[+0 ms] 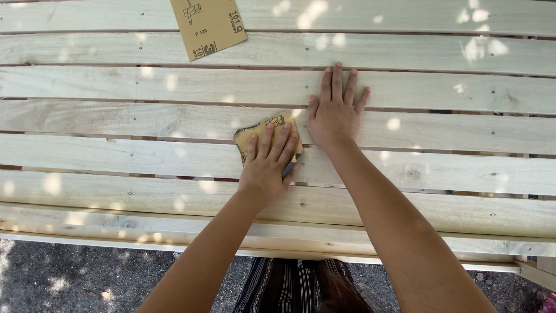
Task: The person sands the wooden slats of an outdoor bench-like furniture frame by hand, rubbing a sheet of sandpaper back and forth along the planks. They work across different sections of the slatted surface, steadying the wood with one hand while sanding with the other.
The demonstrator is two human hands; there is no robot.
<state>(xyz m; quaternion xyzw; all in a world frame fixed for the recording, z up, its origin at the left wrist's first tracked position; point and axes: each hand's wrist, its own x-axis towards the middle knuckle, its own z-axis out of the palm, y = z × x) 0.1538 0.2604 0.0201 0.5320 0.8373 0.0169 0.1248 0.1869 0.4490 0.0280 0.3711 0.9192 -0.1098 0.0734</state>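
Observation:
My left hand [267, 165] presses a folded tan piece of sandpaper [255, 134] flat onto a pale wooden slat [116, 156], fingers spread over it. Close to its right, my right hand [334, 110] lies flat on the slats with fingers together and holds nothing. Both forearms reach up from the bottom edge. The slatted wooden top [434, 87] fills most of the view, with thin dark gaps between its boards.
A second, whole sheet of tan sandpaper [207, 25] lies on the far slats at upper left. Below the near edge of the wood [87, 237] is dark gravel ground [63, 278] and striped dark cloth [284, 287].

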